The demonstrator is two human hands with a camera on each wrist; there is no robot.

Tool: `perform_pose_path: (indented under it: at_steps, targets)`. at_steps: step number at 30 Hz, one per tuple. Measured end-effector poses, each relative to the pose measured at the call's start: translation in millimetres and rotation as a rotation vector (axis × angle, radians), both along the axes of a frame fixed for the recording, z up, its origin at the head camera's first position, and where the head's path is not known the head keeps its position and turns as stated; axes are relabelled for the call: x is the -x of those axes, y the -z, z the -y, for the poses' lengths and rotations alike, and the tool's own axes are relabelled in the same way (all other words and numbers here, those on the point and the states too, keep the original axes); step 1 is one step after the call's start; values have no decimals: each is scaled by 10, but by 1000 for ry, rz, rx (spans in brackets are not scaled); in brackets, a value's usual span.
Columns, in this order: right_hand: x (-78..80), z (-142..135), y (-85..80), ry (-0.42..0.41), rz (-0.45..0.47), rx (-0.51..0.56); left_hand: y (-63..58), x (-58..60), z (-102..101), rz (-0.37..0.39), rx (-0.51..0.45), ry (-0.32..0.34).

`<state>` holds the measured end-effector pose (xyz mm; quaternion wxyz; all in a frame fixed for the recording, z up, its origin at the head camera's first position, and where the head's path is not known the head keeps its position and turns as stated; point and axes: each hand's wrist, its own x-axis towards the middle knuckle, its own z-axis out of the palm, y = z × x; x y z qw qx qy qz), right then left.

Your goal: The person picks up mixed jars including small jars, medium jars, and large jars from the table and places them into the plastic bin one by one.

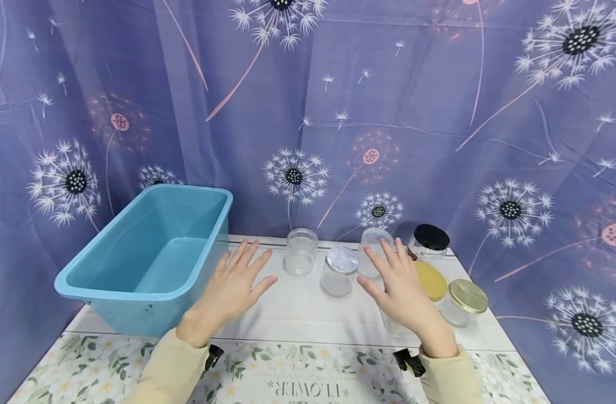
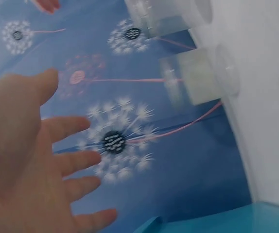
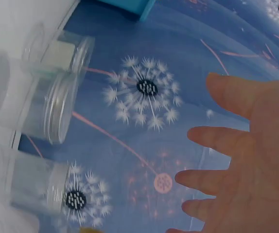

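My left hand (image 1: 232, 289) hovers palm down with its fingers spread, just right of the blue tub (image 1: 131, 294). My right hand (image 1: 404, 289), also spread and holding nothing, is above the jars on the right. It partly covers a yellow-lidded jar (image 1: 431, 280) and overlaps a clear jar (image 1: 376, 238) behind its fingertips. Between the hands stand a clear jar (image 1: 301, 255) and a silver-lidded jar (image 1: 340, 272). A gold-lidded jar (image 1: 467, 297) stands beside the right wrist, with a black-lidded jar (image 1: 431, 238) farther back. Both wrist views show spread, bare fingers.
The blue tub's high walls take up the left side of the white table (image 1: 288, 314). A flowered cloth (image 1: 267, 365) covers the near edge. Close behind the jars hangs a purple dandelion-print curtain (image 1: 267, 129). Dark wrist mounts (image 1: 409, 362) sit at the sleeves.
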<state>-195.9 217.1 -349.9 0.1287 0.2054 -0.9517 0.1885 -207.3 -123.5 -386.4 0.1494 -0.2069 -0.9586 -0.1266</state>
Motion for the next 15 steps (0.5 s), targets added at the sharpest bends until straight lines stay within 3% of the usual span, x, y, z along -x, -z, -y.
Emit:
perform_pose_path:
  at_steps: [6,11,15]
  targets:
    - [-2,-232,-30,5,-46,39,-179,-140,149,54,-29,55]
    - [4,-430,-10,14,-123,88,-307,-233,328,18,-27,72]
    - [-15,-580,15,17,-120,133,-428,-280,537,-8,-40,54]
